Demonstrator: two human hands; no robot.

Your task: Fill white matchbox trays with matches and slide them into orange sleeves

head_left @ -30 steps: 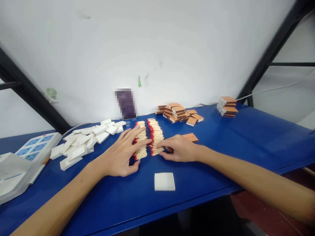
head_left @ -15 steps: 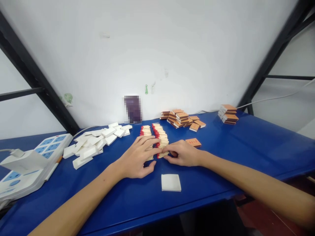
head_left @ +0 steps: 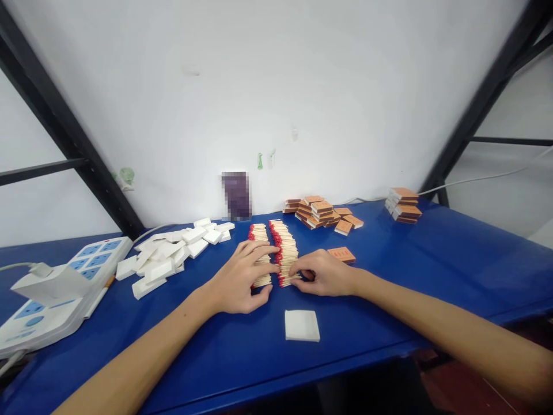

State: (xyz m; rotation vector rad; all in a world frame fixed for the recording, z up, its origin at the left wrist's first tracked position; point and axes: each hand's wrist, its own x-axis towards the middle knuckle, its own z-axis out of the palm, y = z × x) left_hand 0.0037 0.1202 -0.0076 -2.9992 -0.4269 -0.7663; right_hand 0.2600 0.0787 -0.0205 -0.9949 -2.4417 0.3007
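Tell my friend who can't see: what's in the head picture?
A left hand lies over two rows of red-tipped matches on a blue table, a right hand touching the right row. White tray in front; white boxes heaped left, orange matchboxes right.

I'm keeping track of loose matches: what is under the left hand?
Under the left hand is part of the left row of matches. Its far end and some nearer patches show; whatever the hand covers cannot be seen.
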